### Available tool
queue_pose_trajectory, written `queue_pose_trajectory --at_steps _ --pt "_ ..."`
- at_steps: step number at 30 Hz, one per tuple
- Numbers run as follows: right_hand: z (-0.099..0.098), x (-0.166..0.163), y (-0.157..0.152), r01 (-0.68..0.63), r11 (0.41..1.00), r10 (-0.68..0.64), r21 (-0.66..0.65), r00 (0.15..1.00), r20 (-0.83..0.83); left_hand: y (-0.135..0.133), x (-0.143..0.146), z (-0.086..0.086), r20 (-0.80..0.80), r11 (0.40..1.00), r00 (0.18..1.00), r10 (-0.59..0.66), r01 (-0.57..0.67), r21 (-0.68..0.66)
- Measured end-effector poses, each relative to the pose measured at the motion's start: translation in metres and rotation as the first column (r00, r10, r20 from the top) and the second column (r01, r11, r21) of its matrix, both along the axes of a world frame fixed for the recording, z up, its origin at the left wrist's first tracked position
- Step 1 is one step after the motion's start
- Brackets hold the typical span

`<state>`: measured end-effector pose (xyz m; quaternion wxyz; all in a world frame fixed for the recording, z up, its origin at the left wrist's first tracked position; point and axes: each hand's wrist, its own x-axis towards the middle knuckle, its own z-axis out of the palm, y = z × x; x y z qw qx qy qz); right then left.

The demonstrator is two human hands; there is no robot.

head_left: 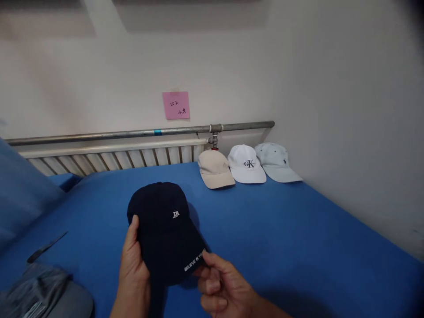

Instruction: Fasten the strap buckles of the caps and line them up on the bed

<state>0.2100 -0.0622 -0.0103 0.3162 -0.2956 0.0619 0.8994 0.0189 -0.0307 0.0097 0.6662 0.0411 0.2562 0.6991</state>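
A dark navy baseball cap (159, 221) with a small white "LA" mark on its front is held above the blue surface, brim toward me. My left hand (134, 260) grips the cap's left side, thumb on the outside and the other fingers hidden behind it. At the brim's right edge, my right hand (225, 282) pinches the cap beside white lettering that reads "BELIEVE IN YO…", the end covered by the thumb. Farther back stand a beige cap (213, 170), a white cap (245, 163) with dark letters, and a pale blue-grey cap (276, 161), side by side.
A grey cap (49, 291) lies at the lower left, its strap sticking out. The blue surface (265, 229) meets a wall on the right. Behind it run a radiator (115, 154) and a metal pipe (132, 134). A pink note (176, 106) is taped above.
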Motion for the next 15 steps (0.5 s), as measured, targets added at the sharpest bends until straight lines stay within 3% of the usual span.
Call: queue_pose_trajectory --at_steps 6,11,15 --pt "0.006 -0.002 0.008 0.142 0.989 -0.138 -0.041 0.986 0.091 0.004 -0.005 -0.008 0.064 0.994 0.997 -0.050 0.044 0.101" --pt "0.004 0.001 0.014 0.162 0.985 -0.169 0.061 0.978 0.122 0.006 0.003 -0.002 0.096 1.000 0.995 0.002 -0.005 0.024" --pt "-0.001 0.005 0.020 0.186 0.974 -0.199 0.127 0.975 0.102 0.005 0.016 0.009 0.104 0.987 0.984 0.142 -0.134 -0.083"
